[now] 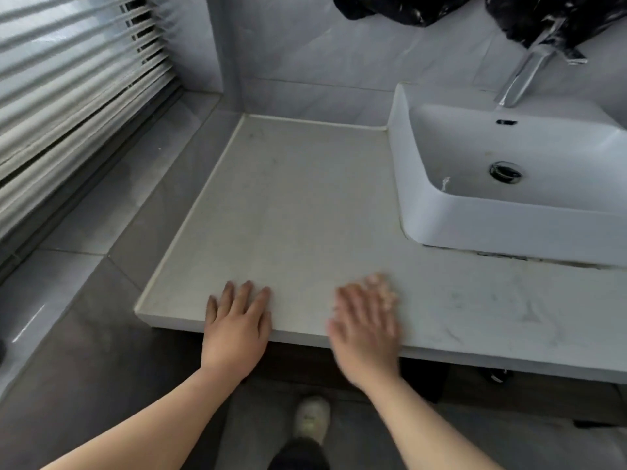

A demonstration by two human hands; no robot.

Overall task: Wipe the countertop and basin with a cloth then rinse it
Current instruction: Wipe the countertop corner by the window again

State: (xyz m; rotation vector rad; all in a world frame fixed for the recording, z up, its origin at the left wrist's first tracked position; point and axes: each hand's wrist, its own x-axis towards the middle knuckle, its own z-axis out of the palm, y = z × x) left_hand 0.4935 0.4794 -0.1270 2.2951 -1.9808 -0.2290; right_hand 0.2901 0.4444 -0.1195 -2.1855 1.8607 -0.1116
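Left hand [237, 329] lies flat, palm down, on the front edge of the counter [298, 205]; fingers [246, 291] spread and released, grasping nothing. Right hand [368, 329] is just beside it at the same edge, also open and empty, but motion-blurred, so whether it touches the surface cannot be told.

Cloth: none in view. Not in either hand, not on the counter, not in the basin [502, 171]. Dark bagged material hangs at the top of the frame near the faucet [524, 79]; cannot tell what it is.

Basin sits on the counter's right half, well apart from both hands. Drain [505, 171] open, a small streak on the inner wall left of it. Faucet not visibly running. Counter surface shows faint smudges and grey marks.

Judgement: wiping not yet begun; the cloth has to be found first.

Risks from here:
- Wiping bare-handed would only smear the marks
- Raised lip along the left and back edges will trap grime if strokes stop short of it
- The seam under the basin's front edge looks dark and rough; a cloth could snag or skip it
- Rinsing under a faucet set close to the back rim may splash the freshly wiped counter
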